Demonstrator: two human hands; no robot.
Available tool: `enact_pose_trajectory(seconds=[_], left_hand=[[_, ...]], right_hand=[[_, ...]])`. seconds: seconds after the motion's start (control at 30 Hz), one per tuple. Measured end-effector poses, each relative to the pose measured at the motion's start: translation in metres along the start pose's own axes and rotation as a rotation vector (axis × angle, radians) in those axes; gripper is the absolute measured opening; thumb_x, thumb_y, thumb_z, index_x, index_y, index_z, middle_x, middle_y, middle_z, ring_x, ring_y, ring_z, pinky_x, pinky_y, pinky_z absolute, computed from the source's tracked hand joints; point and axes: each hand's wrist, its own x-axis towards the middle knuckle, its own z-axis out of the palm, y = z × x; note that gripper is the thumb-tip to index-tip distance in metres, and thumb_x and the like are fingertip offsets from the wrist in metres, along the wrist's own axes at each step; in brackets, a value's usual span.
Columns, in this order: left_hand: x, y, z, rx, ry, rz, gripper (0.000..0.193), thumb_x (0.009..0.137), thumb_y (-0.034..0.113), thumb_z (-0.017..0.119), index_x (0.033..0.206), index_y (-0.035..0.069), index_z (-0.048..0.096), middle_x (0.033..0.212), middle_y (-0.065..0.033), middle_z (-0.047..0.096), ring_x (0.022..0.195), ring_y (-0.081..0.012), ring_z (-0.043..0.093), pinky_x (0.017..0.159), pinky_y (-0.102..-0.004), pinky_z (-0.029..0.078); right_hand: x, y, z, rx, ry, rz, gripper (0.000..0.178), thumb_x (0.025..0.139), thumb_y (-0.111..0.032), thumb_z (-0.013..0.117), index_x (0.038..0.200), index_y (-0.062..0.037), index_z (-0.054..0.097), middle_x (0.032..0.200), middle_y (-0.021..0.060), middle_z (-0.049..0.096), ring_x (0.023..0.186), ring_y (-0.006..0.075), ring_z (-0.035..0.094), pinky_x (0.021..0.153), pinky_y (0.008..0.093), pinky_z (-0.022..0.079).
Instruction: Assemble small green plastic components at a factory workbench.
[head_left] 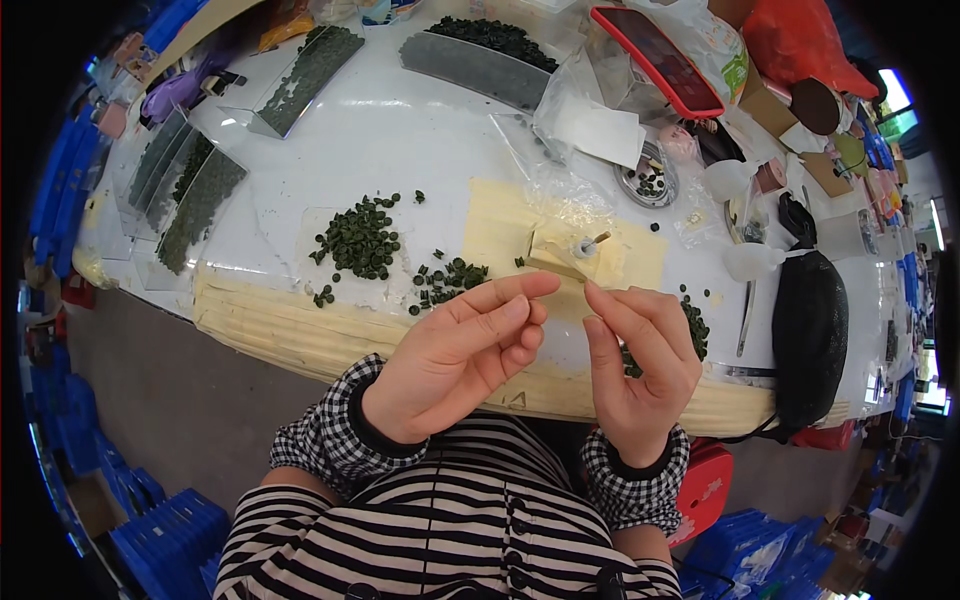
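Note:
Just above the table's padded front edge, my left hand (468, 345) is closed loosely, thumb near the curled fingers and index finger reaching right. Facing it, my right hand (645, 365) has thumb and index finger drawn together in a pinch. Whatever either hand holds is too small or hidden to make out. Just beyond the fingertips, a small fixture with a white post and brown tip (592, 244) stands on yellow paper (490, 215). Small dark green round pieces form a heap (360, 240) on the left, a smaller pile (450, 282) by my left hand, and another (694, 328) beside my right.
Clear angled trays (310, 80) of green pieces stand at the far left, with a fuller tray (480, 65) at the back. A red-cased phone (657, 60) leans at the back right. Tweezers (746, 318) and a black bag (810, 340) lie on the right.

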Motion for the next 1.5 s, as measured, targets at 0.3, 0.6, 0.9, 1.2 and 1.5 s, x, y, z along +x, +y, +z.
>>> enact_pose_trajectory(seconds=[0.3, 0.6, 0.9, 1.2, 1.5], left_hand=[[0.003, -0.010, -0.012, -0.008, -0.081, 0.019, 0.023, 0.099, 0.027, 0.056, 0.103, 0.004, 0.060, 0.069, 0.0051, 0.046, 0.060, -0.0046, 0.039, 0.055, -0.0200, 0.034], [0.005, -0.011, -0.011, 0.290, -0.014, 0.138, 0.020, 0.096, 0.020, 0.063, 0.089, 0.003, 0.068, 0.063, 0.0081, 0.047, 0.052, -0.0020, 0.029, 0.046, -0.0191, 0.023], [0.006, -0.005, -0.005, 0.286, -0.033, 0.145, 0.031, 0.104, 0.027, 0.044, 0.107, 0.001, 0.062, 0.064, 0.0069, 0.044, 0.053, -0.0043, 0.030, 0.050, -0.0197, 0.026], [0.007, -0.001, 0.004, 0.345, 0.037, 0.128, 0.023, 0.097, 0.014, 0.057, 0.117, 0.002, 0.061, 0.069, 0.0076, 0.046, 0.057, -0.0028, 0.033, 0.055, -0.0182, 0.031], [0.004, -0.005, -0.005, 0.970, 0.050, 0.507, 0.023, 0.084, -0.002, 0.071, 0.107, 0.000, 0.070, 0.062, 0.0118, 0.037, 0.058, 0.0007, 0.032, 0.056, -0.0161, 0.032]], right_hand=[[0.002, -0.008, 0.004, 0.055, -0.021, -0.097, 0.026, 0.067, 0.002, 0.077, 0.091, -0.0038, 0.072, 0.082, 0.0066, 0.064, 0.075, 0.0243, 0.060, 0.073, 0.0354, 0.050], [0.000, -0.014, 0.010, 0.003, -0.013, -0.117, 0.023, 0.063, 0.002, 0.078, 0.084, -0.0055, 0.070, 0.075, 0.0054, 0.056, 0.070, 0.0245, 0.055, 0.072, 0.0368, 0.050], [-0.003, -0.007, 0.010, 0.040, -0.061, -0.033, 0.016, 0.075, 0.003, 0.069, 0.087, -0.0016, 0.061, 0.083, 0.0109, 0.053, 0.076, 0.0258, 0.053, 0.066, 0.0343, 0.045], [0.001, -0.007, 0.006, 0.080, -0.065, 0.081, 0.007, 0.083, 0.002, 0.063, 0.087, 0.0005, 0.057, 0.083, 0.0115, 0.052, 0.075, 0.0249, 0.052, 0.065, 0.0330, 0.043], [0.001, -0.009, 0.008, 0.053, -0.089, 0.040, 0.010, 0.080, 0.004, 0.063, 0.087, 0.0004, 0.057, 0.083, 0.0119, 0.052, 0.075, 0.0257, 0.051, 0.064, 0.0336, 0.042]])
